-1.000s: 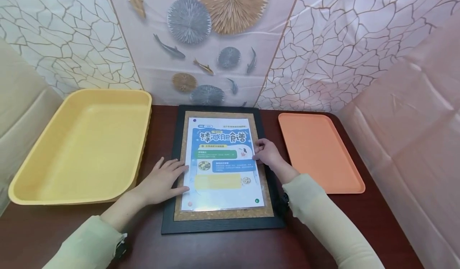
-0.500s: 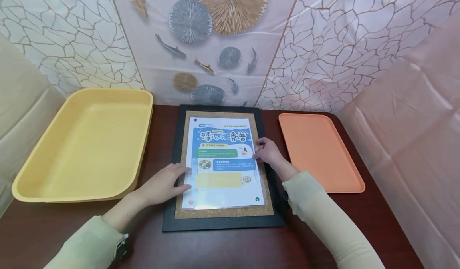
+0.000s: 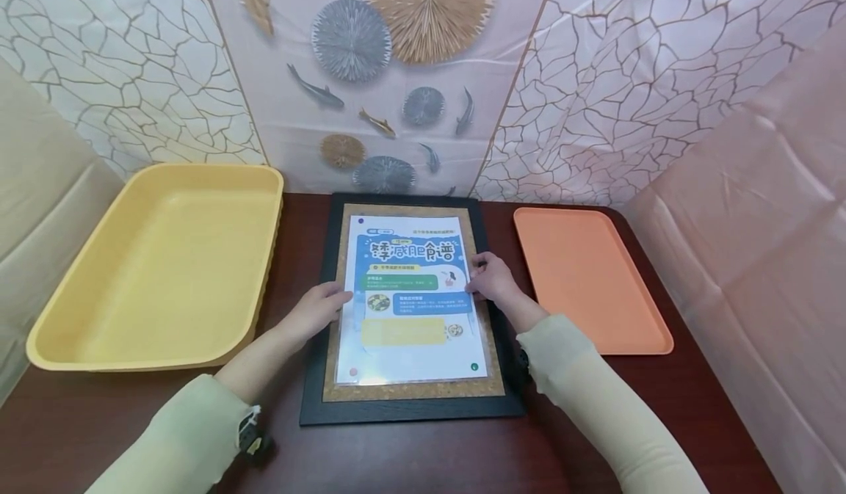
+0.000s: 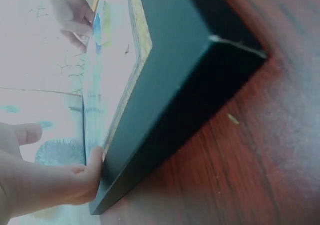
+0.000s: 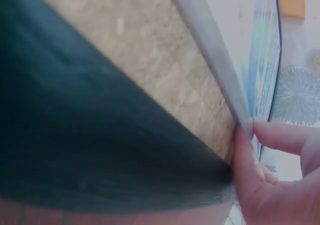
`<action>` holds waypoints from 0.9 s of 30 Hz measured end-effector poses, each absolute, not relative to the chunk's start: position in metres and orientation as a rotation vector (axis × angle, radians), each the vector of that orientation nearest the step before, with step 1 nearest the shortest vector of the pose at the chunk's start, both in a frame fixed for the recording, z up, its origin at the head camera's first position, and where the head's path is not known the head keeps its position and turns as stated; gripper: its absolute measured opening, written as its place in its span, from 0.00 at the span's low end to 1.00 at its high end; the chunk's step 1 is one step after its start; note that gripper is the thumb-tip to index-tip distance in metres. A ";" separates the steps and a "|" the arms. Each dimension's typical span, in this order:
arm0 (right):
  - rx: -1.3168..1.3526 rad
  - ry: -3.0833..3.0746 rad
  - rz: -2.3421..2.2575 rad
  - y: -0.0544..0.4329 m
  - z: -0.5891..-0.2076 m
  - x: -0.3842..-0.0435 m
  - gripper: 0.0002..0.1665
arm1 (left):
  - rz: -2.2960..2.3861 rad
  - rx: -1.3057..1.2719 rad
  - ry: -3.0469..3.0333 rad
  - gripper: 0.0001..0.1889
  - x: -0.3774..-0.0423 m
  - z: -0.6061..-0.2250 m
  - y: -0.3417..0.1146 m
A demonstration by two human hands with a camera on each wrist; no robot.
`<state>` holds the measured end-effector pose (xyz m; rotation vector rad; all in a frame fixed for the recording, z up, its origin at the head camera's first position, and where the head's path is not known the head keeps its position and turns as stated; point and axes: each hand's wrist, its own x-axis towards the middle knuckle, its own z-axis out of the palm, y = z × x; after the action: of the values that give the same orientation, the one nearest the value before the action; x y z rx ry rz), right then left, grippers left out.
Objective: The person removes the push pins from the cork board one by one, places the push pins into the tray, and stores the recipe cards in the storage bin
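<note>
A printed sheet [image 3: 413, 362] with a glossy surface and a blue header lies on a cork board [image 3: 423, 390] with a black frame [image 3: 410, 409]. At the sheet's right edge, my right hand [image 3: 496, 282] pinches the margin between thumb and finger, as the right wrist view shows, where the edge [image 5: 215, 55] stands slightly off the cork. My left hand [image 3: 319, 309] is at the left edge, its fingertips touching there. In the left wrist view, one finger of the left hand [image 4: 45, 180] rests by the frame's inner edge, and another digit stands apart from it.
A deep yellow tray [image 3: 155, 274] stands to the left on the dark red wooden table [image 3: 370, 461]. To the right lies a flat orange tray [image 3: 591, 281]. Patterned cloth [image 3: 423, 164] hangs behind, close to the board's far edge.
My left hand has moved slightly up along the sheet's left edge, and its spread fingers have drawn together. The right hand stays at the right edge. The sheet looks nearly unmoved on the board.
</note>
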<state>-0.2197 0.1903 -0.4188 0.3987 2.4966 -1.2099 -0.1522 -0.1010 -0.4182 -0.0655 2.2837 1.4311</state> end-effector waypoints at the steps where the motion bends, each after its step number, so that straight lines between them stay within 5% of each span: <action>1: 0.395 2.511 -1.189 0.190 -0.419 -0.220 0.34 | 1.443 -0.079 2.274 0.28 -0.154 -0.419 -0.100; 21: 0.248 2.728 -0.843 0.181 -0.417 -0.212 0.34 | 1.398 -0.335 2.407 0.16 -0.200 -0.428 -0.108; 27: 0.192 2.798 -0.726 0.184 -0.421 -0.210 0.19 | 1.413 -0.344 2.401 0.15 -0.204 -0.430 -0.106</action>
<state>-0.2099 0.1839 -0.4215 0.1917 2.7981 -0.7259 -0.2038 -0.1058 -0.4301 -0.3439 2.4010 1.4133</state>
